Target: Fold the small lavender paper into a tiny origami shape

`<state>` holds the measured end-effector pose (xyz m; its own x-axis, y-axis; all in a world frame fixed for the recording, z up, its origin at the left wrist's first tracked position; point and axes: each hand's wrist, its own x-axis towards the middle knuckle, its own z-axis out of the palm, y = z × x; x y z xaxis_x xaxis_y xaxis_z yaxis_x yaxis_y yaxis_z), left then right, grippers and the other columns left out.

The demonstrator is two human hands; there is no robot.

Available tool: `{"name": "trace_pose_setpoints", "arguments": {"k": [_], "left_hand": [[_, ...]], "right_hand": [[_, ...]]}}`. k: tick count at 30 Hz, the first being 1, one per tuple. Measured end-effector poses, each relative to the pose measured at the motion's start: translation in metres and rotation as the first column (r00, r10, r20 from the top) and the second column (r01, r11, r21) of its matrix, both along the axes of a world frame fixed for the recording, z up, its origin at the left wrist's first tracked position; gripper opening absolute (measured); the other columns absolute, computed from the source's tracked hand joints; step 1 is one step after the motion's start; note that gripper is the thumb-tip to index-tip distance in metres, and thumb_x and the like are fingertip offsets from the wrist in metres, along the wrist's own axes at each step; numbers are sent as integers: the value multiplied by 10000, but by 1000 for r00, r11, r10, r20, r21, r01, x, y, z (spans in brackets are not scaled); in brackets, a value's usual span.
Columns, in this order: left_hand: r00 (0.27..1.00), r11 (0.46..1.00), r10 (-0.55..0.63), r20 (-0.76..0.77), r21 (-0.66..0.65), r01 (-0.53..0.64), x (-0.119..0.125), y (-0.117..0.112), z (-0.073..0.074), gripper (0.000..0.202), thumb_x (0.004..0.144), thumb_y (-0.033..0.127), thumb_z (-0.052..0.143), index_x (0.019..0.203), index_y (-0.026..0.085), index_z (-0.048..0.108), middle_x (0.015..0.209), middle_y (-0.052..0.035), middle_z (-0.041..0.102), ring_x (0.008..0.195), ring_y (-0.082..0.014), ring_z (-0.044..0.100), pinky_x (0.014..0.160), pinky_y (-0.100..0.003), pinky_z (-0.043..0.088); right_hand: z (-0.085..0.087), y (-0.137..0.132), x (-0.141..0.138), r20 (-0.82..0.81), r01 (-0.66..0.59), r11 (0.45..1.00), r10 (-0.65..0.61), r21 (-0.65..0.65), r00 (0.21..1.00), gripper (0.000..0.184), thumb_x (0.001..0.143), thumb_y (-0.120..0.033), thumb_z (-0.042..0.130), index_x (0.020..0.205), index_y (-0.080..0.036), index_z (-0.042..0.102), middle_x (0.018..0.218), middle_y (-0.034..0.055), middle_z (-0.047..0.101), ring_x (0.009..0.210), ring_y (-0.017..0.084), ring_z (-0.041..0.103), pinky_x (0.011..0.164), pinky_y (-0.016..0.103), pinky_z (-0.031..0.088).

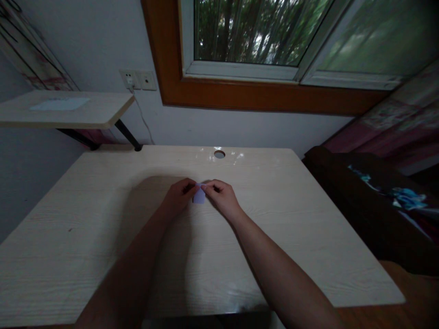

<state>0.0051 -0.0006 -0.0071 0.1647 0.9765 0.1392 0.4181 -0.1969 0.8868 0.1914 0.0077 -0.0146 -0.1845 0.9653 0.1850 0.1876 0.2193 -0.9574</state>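
A small piece of light purple paper (199,197) is held at its top edge between my two hands, over the middle of the desk. My left hand (179,194) pinches its upper left corner between thumb and fingers. At the upper right corner my right hand (222,194) pinches it the same way. The thumbs almost meet, and the lower part of the paper hangs or lies below them. Whether its bottom edge touches the desk I cannot tell.
The pale wood-grain desk (291,237) carries a raised shelf (109,112) at back left, with a white sheet (60,104) on it. A round cable hole (219,154) sits near the back edge. A white cord (144,119) runs from the wall socket (129,79). Dark furniture with cloth (408,198) stands at right.
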Motion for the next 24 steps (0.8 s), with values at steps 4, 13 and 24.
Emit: {"name": "trace_pose_setpoints", "arguments": {"k": [4, 13, 24], "left_hand": [[1000, 1000, -5, 14, -16, 5, 0, -1, 1, 273, 852, 432, 570, 852, 172, 651, 718, -8, 629, 672, -146, 570, 632, -242, 437], [998, 1000, 19, 56, 1, -19, -3, -1, 0, 244, 824, 400, 607, 822, 166, 675, 720, -9, 653, 668, -141, 578, 637, -236, 442], [997, 998, 62, 43, -1, -62, -2, 0, 4, 246, 825, 414, 603, 818, 180, 680, 734, 0, 669, 684, -143, 593, 656, -241, 456]], "right_hand": [[-2, 1, 0, 25, -8, 1000, 7, 26, 1000, 247, 826, -423, 654, 828, -190, 736, 772, 39, 709, 686, 167, 616, 657, 270, 475], [-1, -1, -1, 13, 2, 999, -3, 51, 1000, 253, 827, -430, 664, 815, -184, 724, 745, 33, 682, 665, 156, 592, 633, 261, 460], [0, -1, -1, 84, 0, 993, -10, 117, 996, 277, 867, -452, 618, 798, -194, 694, 754, 27, 657, 698, 158, 587, 669, 266, 454]]}}
